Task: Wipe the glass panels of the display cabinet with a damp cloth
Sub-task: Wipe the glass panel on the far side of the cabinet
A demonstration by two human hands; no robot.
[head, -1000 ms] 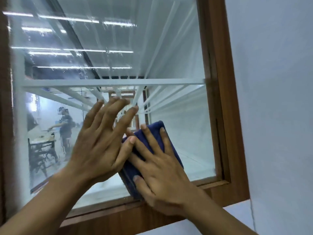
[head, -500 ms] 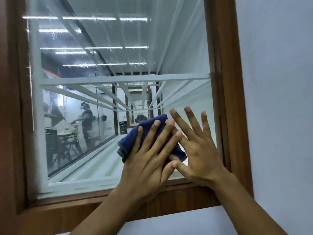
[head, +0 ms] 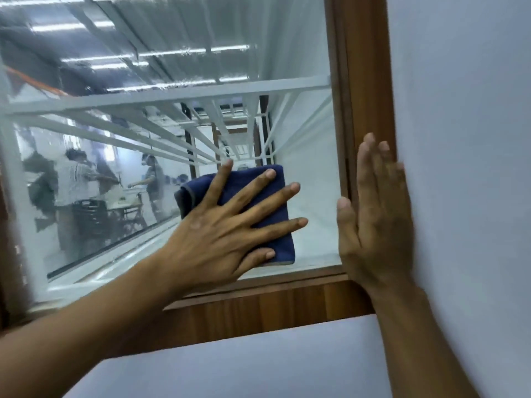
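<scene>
- Broadly, the glass panel (head: 161,116) fills the wooden frame (head: 362,81), which meets a pale wall (head: 459,110) along its right side; most of the pane lies up and to the left of both hands, streaked with reflected ceiling lights.
- Down in the pane's lower right corner, the left hand (head: 230,228) lies flat with fingers splayed wide, pinning a folded dark blue cloth (head: 275,196) against the glass; the fingers point up and to the right, toward the frame's right edge.
- Just right of it, the right hand (head: 376,214) rests open and flat, holding nothing, upright across the frame's right edge with its fingertips reaching the wall; a narrow strip of bare glass separates it from the cloth.
- Seemingly, the cloth's long axis runs roughly upright, its lower hem just above the frame's bottom edge.
- By this reading, the left hand alone drives the next stroke, and the room for it lies leftward and upward, since the corner blocks travel right and down.
</scene>
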